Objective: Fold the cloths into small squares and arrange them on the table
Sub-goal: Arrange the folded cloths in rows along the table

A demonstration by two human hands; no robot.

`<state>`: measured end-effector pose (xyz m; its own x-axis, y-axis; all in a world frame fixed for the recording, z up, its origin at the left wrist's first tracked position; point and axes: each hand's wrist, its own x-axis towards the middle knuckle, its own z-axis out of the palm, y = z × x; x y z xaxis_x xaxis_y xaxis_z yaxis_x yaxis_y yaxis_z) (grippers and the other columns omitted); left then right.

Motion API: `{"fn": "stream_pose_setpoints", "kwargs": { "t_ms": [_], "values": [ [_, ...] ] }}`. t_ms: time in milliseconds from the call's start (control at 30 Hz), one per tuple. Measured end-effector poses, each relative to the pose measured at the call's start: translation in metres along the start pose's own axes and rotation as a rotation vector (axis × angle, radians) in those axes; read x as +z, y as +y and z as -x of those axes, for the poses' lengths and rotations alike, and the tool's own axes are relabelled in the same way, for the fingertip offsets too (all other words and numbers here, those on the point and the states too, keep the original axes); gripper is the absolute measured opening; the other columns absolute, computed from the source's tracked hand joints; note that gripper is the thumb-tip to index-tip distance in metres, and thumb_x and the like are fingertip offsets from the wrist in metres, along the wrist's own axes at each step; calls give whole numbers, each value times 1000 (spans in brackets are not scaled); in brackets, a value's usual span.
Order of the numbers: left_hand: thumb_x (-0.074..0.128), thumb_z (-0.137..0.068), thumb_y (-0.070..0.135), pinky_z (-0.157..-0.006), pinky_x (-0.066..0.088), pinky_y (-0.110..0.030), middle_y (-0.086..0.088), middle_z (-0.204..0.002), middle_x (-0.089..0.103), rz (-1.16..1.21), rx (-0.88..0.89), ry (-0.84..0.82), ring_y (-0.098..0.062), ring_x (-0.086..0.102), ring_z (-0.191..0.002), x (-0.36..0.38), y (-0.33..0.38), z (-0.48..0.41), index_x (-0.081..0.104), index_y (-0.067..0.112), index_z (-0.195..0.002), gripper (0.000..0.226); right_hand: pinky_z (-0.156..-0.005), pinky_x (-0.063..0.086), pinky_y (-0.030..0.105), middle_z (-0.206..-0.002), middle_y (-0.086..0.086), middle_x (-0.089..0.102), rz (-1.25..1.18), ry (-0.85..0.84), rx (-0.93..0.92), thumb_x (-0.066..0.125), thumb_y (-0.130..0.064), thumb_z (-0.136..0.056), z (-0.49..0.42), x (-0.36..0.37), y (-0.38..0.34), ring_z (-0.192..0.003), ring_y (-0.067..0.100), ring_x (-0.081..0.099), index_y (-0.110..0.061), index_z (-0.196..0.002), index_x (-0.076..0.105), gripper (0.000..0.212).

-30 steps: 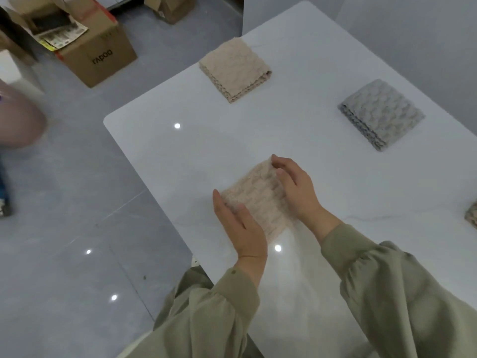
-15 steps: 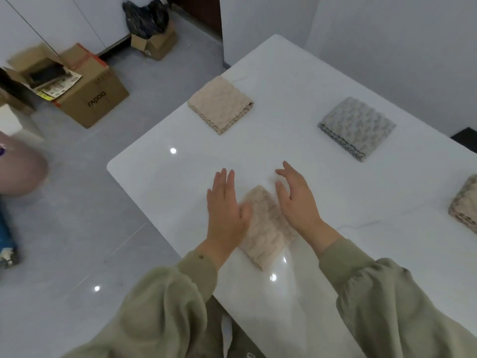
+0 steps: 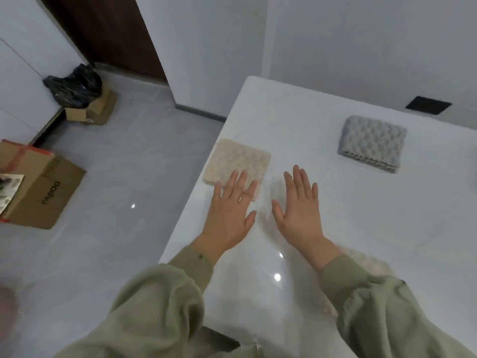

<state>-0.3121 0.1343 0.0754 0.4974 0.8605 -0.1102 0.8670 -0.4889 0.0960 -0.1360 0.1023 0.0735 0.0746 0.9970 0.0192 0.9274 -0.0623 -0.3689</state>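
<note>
Two open hands are hovering over a white table (image 3: 387, 228) with folded cloths lying on it.
Seen from the head camera, the left hand (image 3: 229, 215) is stretching flat, fingers straight and spread, holding nothing, its fingertips lying over the near edge of a folded beige cloth (image 3: 240, 157) by the table's left edge; whether they are touching it I cannot tell. The right hand (image 3: 299, 213) is spreading just beside it over bare tabletop, gripping nothing. A folded grey cloth (image 3: 371, 142) is sitting well apart, farther right. A second beige cloth (image 3: 371, 262) is peeking out behind the right sleeve (image 3: 387, 306).
</note>
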Motion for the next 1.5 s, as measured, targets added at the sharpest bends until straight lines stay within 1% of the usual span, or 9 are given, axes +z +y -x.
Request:
{"fn": "stream_pose_setpoints", "kwargs": {
  "t_ms": [133,267,367,600,700,833,1000,1333,1500],
  "values": [
    [33,-97,39,-118,-2,-43,-4,-158,-11,89,55,-35,-20,-14,-145,-13,-58,-8,-6,22,-149,67,-118,0,40,-158,9,6,-146,-11,171,19,-52,-89,-5,19,-37,-146,22,0,-9,-148,19,73],
    [37,-99,25,-118,3,-29,-2,-159,2,593,-84,29,-14,-1,-146,-13,-92,-29,9,17,-151,59,-117,12,31,-157,2,14,-447,30,363,40,-32,-97,-11,19,-44,-144,15,12,-13,-147,23,56],
    [35,-101,24,-114,9,-20,4,-157,12,963,-249,-2,-3,10,-142,-14,-100,-50,13,18,-150,55,-114,23,29,-150,-3,32,-717,149,552,42,-18,-97,-32,17,-46,-138,11,29,-19,-144,30,48],
    [40,-100,31,-115,21,-25,10,-153,26,1347,-358,-16,0,24,-138,-3,-101,-108,23,22,-149,52,-100,32,18,-138,-3,45,-973,338,720,42,-13,-96,-99,37,-63,-122,5,42,-15,-138,38,42],
    [39,-101,22,-111,20,-16,9,-154,25,1366,-342,-40,2,23,-138,2,-94,-115,25,19,-149,51,-97,29,14,-139,-3,43,-931,313,718,41,-13,-96,-110,49,-72,-118,1,39,-14,-141,35,45],
    [40,-100,21,-115,20,-22,8,-155,23,1369,-327,-18,1,21,-139,6,-92,-117,24,18,-149,51,-102,28,15,-145,-2,38,-917,316,711,42,-13,-96,-113,53,-74,-131,8,36,-14,-143,32,49],
    [39,-100,21,-113,20,-17,6,-154,25,1391,-306,27,-2,22,-140,6,-92,-120,25,16,-148,50,-111,31,28,-144,-1,40,-923,337,720,42,-13,-96,-109,54,-67,-132,11,38,-14,-143,32,48],
    [41,-99,25,-109,17,-16,8,-156,20,1225,-220,-50,-4,17,-142,6,-93,-120,25,20,-148,51,-111,31,32,-147,3,36,-839,240,680,43,-22,-96,-105,48,-71,-134,16,37,-14,-146,25,53],
    [41,-98,30,-117,11,-28,4,-158,8,825,67,-114,-11,7,-145,-5,-137,-121,20,18,-149,56,-108,20,20,-154,4,23,-711,334,748,42,-26,-97,-100,47,-98,-140,14,25,-10,-148,20,58]
  ]
}}
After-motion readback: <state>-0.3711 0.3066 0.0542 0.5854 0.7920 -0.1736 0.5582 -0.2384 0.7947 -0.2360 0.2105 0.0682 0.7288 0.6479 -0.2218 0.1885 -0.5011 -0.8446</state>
